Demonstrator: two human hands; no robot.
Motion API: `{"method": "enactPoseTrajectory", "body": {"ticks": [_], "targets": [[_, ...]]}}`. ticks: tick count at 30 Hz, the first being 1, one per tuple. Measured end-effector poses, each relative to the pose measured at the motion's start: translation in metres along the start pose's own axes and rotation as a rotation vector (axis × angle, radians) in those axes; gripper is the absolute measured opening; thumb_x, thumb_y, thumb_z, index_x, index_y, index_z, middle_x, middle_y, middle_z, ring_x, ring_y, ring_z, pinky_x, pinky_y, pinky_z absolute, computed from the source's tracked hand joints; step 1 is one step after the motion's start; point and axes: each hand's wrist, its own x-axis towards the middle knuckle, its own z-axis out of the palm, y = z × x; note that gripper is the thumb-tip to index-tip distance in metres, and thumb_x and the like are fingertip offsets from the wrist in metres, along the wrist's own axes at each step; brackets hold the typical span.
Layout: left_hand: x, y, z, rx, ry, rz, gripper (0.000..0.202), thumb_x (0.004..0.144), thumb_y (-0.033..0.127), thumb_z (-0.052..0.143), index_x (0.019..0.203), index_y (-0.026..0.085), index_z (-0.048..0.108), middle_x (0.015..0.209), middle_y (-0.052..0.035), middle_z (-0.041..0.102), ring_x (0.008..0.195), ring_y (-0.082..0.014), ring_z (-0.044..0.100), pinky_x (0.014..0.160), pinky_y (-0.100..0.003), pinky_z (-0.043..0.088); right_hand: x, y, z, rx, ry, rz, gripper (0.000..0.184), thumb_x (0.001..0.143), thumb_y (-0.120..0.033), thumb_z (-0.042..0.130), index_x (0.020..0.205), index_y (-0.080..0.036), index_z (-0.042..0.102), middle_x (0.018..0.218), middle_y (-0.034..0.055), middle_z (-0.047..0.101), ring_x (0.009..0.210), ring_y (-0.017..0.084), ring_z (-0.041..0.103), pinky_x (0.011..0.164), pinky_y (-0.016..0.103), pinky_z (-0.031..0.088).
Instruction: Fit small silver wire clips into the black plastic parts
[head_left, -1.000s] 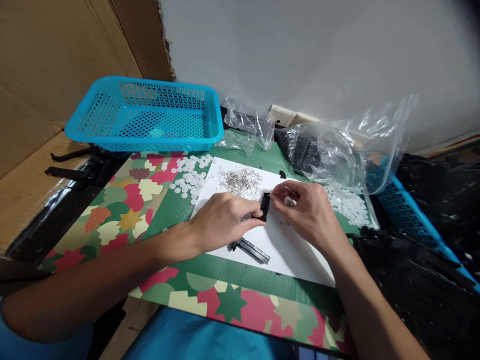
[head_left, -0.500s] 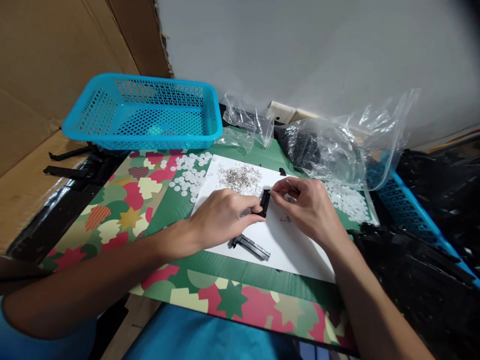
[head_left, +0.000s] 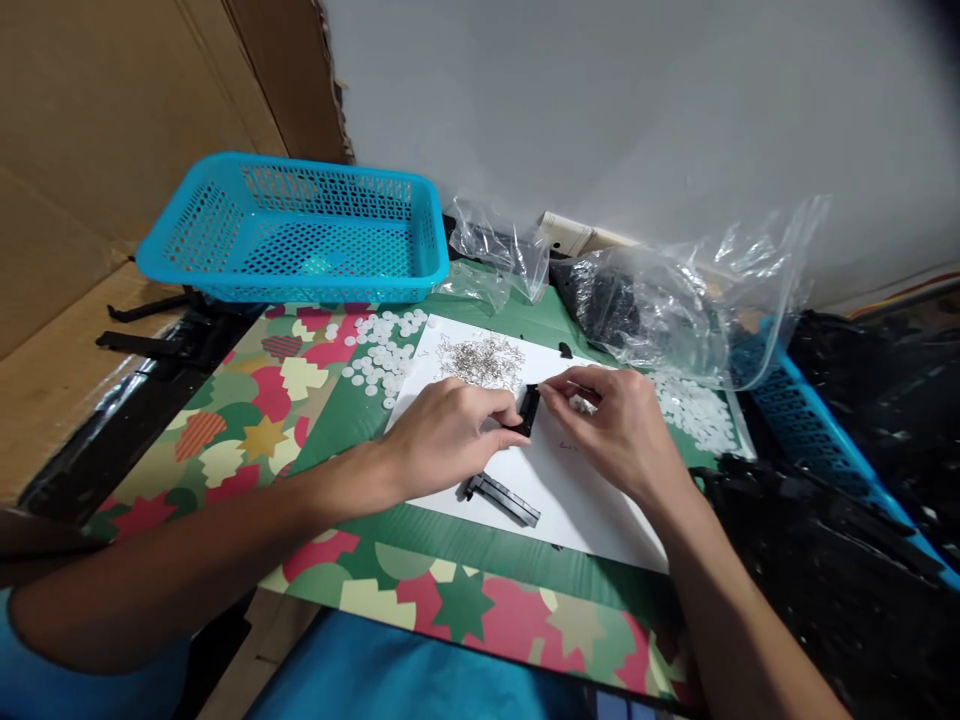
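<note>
My left hand (head_left: 457,430) pinches the lower end of a small black plastic part (head_left: 530,408) between thumb and fingers, above a white sheet of paper (head_left: 600,525). My right hand (head_left: 611,420) is closed at the part's upper end, its thumb and fingertip meeting right beside it. Whatever those fingertips hold is too small to make out. Just beyond the part lies a heap of tiny metal springs or clips (head_left: 480,358). Nearer to me, a second black plastic part (head_left: 502,498), long and narrow, rests on the sheet.
White discs (head_left: 382,360) are scattered left of the paper, with more white pieces (head_left: 694,410) on the right. A blue basket (head_left: 442,250) stands at the back left. Clear plastic bags (head_left: 667,310) lie along the wall. Many black parts (head_left: 817,560) are piled at the right.
My right hand has shifted slightly, its fingers still at the part's upper end. My left hand keeps its grip on the black part. The camera view has moved a little.
</note>
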Motion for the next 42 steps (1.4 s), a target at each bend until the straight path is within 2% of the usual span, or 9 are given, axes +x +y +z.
{"method": "enactPoseTrajectory", "body": {"ticks": [4,6,8,11,15,23,29,37,42], "targets": [[0.001,0.0,-0.001,0.014,-0.029,-0.012,0.011,0.086,0.022,0.087,0.084,0.02,0.076,0.071,0.002,0.076,0.057,-0.0119,0.06,0.055,-0.026,0.036,0.001,0.003,-0.007,0.065,-0.008,0.022,0.033,0.105,-0.043,0.057,0.097,-0.021,0.08,0.09,0.0077,0.079,0.075,0.022,0.068,0.069,0.037,0.046],[0.001,0.0,-0.002,0.025,-0.05,-0.004,0.012,0.086,0.021,0.086,0.085,0.021,0.075,0.075,0.0027,0.077,0.057,-0.0114,0.06,0.055,-0.026,0.037,0.002,0.007,-0.005,0.221,0.04,0.038,0.039,0.108,-0.048,0.052,0.102,-0.021,0.079,0.091,0.0074,0.077,0.078,0.022,0.067,0.073,0.036,0.049],[0.001,0.0,-0.002,0.034,-0.067,0.014,0.012,0.086,0.019,0.085,0.085,0.021,0.074,0.077,0.0034,0.077,0.057,-0.0108,0.06,0.056,-0.026,0.039,0.004,0.011,0.0,0.461,0.068,0.047,0.04,0.109,-0.051,0.049,0.111,-0.022,0.078,0.101,0.0091,0.077,0.088,0.023,0.069,0.083,0.038,0.054],[0.001,-0.001,-0.001,0.051,-0.082,0.039,0.011,0.087,0.018,0.084,0.085,0.021,0.073,0.076,0.0042,0.076,0.057,-0.0103,0.061,0.057,-0.026,0.04,0.006,0.013,0.008,0.772,0.026,0.086,0.039,0.108,-0.051,0.054,0.12,-0.021,0.075,0.119,0.0126,0.077,0.105,0.025,0.073,0.101,0.044,0.056],[0.001,-0.002,0.0,0.063,-0.087,0.038,0.013,0.087,0.019,0.085,0.085,0.021,0.072,0.075,0.0043,0.076,0.058,-0.0101,0.061,0.059,-0.026,0.039,0.005,0.011,0.014,0.928,-0.019,0.14,0.036,0.106,-0.049,0.059,0.114,-0.019,0.077,0.115,0.0142,0.078,0.106,0.026,0.075,0.104,0.046,0.058],[0.001,0.0,-0.002,0.087,-0.105,0.03,0.011,0.089,0.02,0.083,0.085,0.018,0.073,0.078,0.0025,0.079,0.062,-0.0112,0.066,0.06,-0.025,0.039,0.002,0.012,0.02,0.934,-0.028,0.096,0.032,0.107,-0.046,0.061,0.115,-0.021,0.078,0.115,0.0117,0.079,0.104,0.024,0.077,0.101,0.043,0.061],[-0.002,-0.007,0.003,0.105,-0.06,0.086,0.011,0.092,0.022,0.081,0.089,0.019,0.071,0.092,0.0007,0.083,0.074,-0.0152,0.075,0.065,-0.025,0.046,-0.001,0.008,0.022,0.867,0.012,0.07,0.032,0.107,-0.046,0.06,0.114,-0.022,0.079,0.115,0.0104,0.08,0.104,0.023,0.078,0.103,0.043,0.061],[-0.003,-0.009,0.005,0.063,-0.064,0.084,0.017,0.091,0.017,0.08,0.084,0.018,0.065,0.081,0.0005,0.077,0.063,-0.0113,0.066,0.062,-0.023,0.047,-0.006,0.007,0.023,0.777,0.056,0.032,0.033,0.109,-0.044,0.057,0.112,-0.02,0.079,0.115,0.011,0.081,0.106,0.024,0.078,0.102,0.043,0.062],[-0.002,-0.01,0.005,0.027,-0.052,0.07,0.019,0.089,0.018,0.082,0.083,0.018,0.064,0.086,0.0011,0.078,0.062,-0.0096,0.062,0.061,-0.023,0.045,-0.006,0.009,0.029,0.816,0.055,0.035,0.032,0.109,-0.044,0.057,0.112,-0.019,0.078,0.115,0.0107,0.08,0.107,0.024,0.078,0.105,0.045,0.06]]}}
